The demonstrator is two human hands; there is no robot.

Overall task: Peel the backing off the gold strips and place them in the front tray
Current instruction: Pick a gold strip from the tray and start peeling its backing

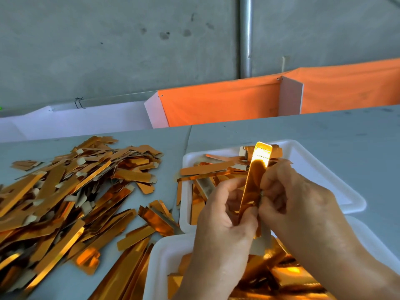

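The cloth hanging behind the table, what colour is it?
Orange cloth, clearest in the head view.

Grey table point(303, 131) against a concrete wall point(108, 50)

Orange cloth point(227, 102) hangs behind the table's far edge; a metal pole point(246, 35) stands upright against the wall.

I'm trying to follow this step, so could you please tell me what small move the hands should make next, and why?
Probably pull the two hands apart a little to start the backing off. Both the left hand and the right hand pinch one upright strip at its lower half above the trays, and no backing looks separated yet. Whether an edge is already lifted is hidden behind the fingers.
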